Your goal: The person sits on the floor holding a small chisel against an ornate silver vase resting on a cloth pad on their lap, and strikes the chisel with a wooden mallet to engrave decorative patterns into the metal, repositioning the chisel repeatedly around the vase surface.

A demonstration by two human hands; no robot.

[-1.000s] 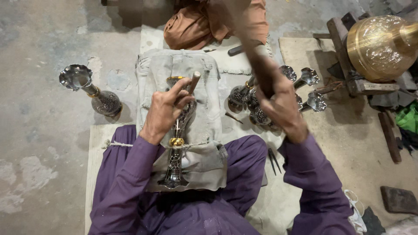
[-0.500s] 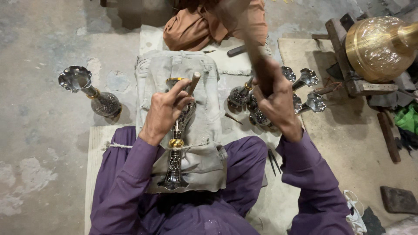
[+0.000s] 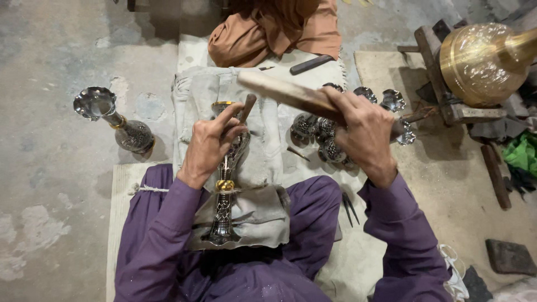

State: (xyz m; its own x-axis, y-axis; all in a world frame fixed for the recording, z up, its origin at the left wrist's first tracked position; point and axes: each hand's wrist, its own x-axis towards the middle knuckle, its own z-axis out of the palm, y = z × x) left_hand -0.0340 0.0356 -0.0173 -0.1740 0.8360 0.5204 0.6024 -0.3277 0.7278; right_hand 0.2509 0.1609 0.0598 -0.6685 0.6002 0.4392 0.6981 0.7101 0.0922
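My left hand (image 3: pixel 208 146) pinches a small punch (image 3: pixel 246 107) against the silver vase (image 3: pixel 226 184) on my lap; my right hand (image 3: pixel 363 131) grips a wooden mallet (image 3: pixel 285 92). A glancing blow could hit my fingers.

Hands (image 3: pixel 358 131) with mallet (image 3: pixel 291 95), vase (image 3: pixel 226 184)

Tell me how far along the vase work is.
Done, apparently: one patterned vase stands aside on the floor. In hand: the left hand steadies a chisel on the lap vase; the right hand holds a wooden mallet. Left, possibly: clustered silver vases nearby.
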